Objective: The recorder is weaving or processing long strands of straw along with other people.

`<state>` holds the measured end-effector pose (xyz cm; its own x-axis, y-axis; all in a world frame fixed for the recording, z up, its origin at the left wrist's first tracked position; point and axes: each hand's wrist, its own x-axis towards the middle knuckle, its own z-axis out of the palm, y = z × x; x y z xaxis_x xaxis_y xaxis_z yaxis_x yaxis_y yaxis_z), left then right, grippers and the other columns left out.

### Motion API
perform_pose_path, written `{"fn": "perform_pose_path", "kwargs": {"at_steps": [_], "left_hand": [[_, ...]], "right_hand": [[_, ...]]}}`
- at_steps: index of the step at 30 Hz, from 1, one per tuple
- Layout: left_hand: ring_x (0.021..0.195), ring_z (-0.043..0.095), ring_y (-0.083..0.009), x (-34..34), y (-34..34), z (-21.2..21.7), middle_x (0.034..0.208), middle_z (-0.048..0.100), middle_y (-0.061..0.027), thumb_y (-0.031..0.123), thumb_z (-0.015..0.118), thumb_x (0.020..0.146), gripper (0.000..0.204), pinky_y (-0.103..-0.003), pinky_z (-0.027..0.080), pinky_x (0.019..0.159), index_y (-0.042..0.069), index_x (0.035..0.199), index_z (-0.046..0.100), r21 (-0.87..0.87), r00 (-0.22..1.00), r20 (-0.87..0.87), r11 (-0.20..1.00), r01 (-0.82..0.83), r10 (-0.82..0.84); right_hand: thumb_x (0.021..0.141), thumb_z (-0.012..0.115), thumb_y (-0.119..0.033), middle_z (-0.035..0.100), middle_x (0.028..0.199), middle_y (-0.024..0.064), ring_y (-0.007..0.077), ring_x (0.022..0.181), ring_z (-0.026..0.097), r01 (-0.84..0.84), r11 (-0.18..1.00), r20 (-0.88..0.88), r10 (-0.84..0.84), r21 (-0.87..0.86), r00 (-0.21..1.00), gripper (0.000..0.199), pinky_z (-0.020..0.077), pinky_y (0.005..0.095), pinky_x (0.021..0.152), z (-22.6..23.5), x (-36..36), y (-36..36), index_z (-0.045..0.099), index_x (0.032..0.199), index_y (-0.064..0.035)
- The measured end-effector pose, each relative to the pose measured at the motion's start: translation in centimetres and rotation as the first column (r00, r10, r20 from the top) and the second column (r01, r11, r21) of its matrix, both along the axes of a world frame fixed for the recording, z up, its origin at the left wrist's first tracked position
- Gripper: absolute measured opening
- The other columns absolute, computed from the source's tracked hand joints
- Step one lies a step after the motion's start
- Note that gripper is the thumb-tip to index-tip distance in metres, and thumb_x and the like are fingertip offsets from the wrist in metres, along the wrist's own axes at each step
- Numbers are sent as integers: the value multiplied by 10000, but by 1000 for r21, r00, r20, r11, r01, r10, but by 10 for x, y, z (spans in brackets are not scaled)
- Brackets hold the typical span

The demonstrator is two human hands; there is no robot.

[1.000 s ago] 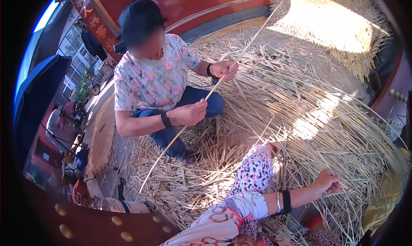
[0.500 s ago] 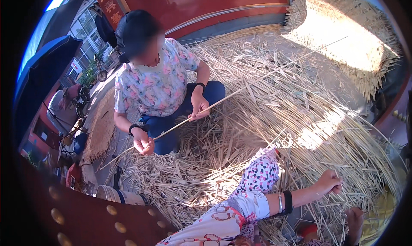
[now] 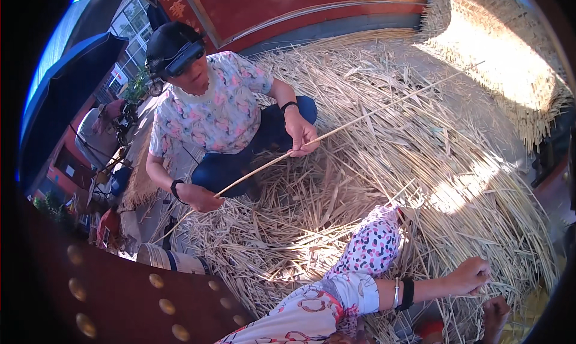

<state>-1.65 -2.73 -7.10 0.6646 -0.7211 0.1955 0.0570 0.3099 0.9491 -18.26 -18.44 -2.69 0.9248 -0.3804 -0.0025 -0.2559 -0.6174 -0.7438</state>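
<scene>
My left hand (image 3: 469,276) is at the lower right, its arm stretched across in a printed sleeve with a bracelet and a black wristband. Its fingers are curled closed just above the pale reed stalks (image 3: 462,230); what they hold, if anything, is too small to make out. Close below it, in shadow, is what looks like my right hand (image 3: 495,313), its fingers too dark to read. Across from me a squatting person in a flowered shirt (image 3: 207,107) holds a long thin reed stalk (image 3: 258,172) slantwise in both hands.
Loose straw and reeds cover the ground around us. A spotted trouser knee (image 3: 369,245) rises beside my left arm. A woven reed mat (image 3: 498,56) curls up at the far right. At left are a bucket (image 3: 157,257), a dark red studded surface (image 3: 120,296) and a dark umbrella (image 3: 66,104).
My left hand has moved slightly right and down, with its fingers curled lower. The other person's hands have shifted along the reed stalk, and their head has turned. The view has shifted slightly.
</scene>
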Motion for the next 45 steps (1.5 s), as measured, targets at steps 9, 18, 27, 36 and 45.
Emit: {"fn": "perform_pose_path", "kwargs": {"at_steps": [9, 18, 27, 36, 45], "left_hand": [[470, 473, -268, -3, 11, 10, 532, 431, -192, 76, 586, 740, 226, -399, 397, 526, -52, 592, 472, 45, 961, 276, 998, -44, 30], [503, 595, -231, -24, 5, -6, 571, 571, -114, 140, 599, 824, 192, -341, 476, 503, -26, 730, 618, 192, 943, 222, 959, 209, -250], [474, 528, -83, 57, 29, -21, 612, 567, -31, 263, 579, 912, 270, -198, 331, 363, 41, 760, 577, 321, 883, -433, 946, -39, 183], [492, 578, -165, 36, 62, -137, 744, 571, -142, 208, 591, 883, 267, -218, 326, 334, -48, 892, 516, 764, 825, -380, 645, 25, 418], [511, 567, -141, 19, 55, -133, 763, 625, -144, 189, 543, 915, 217, -210, 356, 350, -16, 971, 497, 674, 856, -494, 690, 264, 155]], "right_hand": [[833, 541, -9, 408, 662, 38, 105, 545, 355, -79, 970, 177, 122, -230, 977, 83, 280, 270, 494, -22, 17, 15, 506, 758, -13], [815, 528, -25, 484, 856, 157, 272, 671, 467, -92, 940, 86, 126, -329, 988, 62, 382, 352, 667, 40, -1, 53, 490, 839, 17], [835, 574, -126, 596, 950, 125, 282, 959, 577, -22, 410, -106, -183, -912, 977, 222, 455, 415, 828, -48, -100, -102, 595, 1051, -80], [844, 642, -125, 672, 946, 94, 174, 828, 644, 80, 976, 342, -6, -202, 940, 194, 506, 288, 712, 79, -57, 22, 671, 1015, -37], [807, 708, -183, 647, 733, 112, 96, 567, 542, -675, 726, 755, 369, 129, 541, 228, 378, 221, 470, 149, -56, 126, 679, 941, 0]]}}
